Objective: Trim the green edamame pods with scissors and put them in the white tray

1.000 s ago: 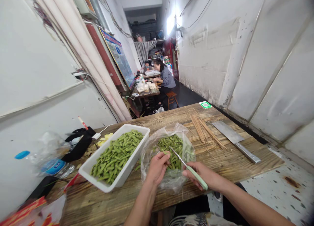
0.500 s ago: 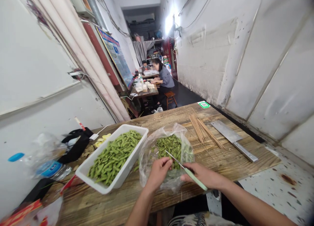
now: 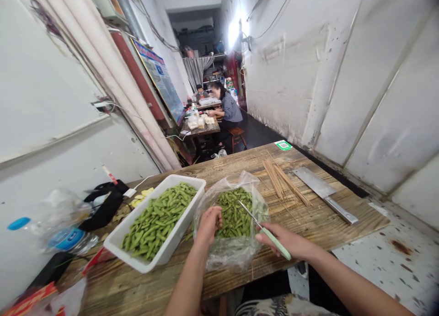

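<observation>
My left hand is at the left side of a clear plastic bag, its fingers curled in; whatever they may hold is hidden. Green soybean pods fill the open bag. Across the bag, my right hand grips a cutting tool with a pale green handle and a slim metal blade. The blade points up and left over the pods. Whether it is a knife or scissors I cannot tell. Left of the bag stands a white plastic tub holding more pods.
Thin wooden skewers and a cleaver lie on the wooden table at right. A plastic bottle and a black bag crowd the left side. Farther back, a person sits at another table.
My left hand has moved left, away from the blade tip to the bag's left side. My right hand still holds the tool, its blade tip now a little higher over the pods.
</observation>
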Demonstrator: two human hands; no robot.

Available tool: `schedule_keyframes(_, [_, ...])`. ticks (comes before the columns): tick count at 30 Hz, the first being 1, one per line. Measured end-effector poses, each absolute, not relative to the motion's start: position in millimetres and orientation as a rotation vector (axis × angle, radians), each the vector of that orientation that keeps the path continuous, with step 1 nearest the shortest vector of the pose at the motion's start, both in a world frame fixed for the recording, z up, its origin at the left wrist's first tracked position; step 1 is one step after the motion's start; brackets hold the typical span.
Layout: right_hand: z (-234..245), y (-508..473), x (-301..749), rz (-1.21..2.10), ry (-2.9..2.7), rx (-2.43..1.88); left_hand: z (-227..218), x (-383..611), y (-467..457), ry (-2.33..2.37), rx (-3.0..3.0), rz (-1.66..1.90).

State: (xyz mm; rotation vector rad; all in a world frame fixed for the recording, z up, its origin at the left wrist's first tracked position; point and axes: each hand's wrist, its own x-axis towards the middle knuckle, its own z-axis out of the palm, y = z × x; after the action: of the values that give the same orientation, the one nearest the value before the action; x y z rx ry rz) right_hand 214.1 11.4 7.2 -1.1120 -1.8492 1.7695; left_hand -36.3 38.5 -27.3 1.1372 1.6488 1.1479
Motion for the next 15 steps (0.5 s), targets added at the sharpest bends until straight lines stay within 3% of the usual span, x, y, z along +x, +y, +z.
schedule_keyframes(7, [8,10,213,1.803,-1.844,-1.125,-42,-30,57,1.741,1.451,1.056])
schedule_keyframes(15, [2,12,214,1.773,-1.899,-1.145,-12,-18,36,1.526,1.488,1.058])
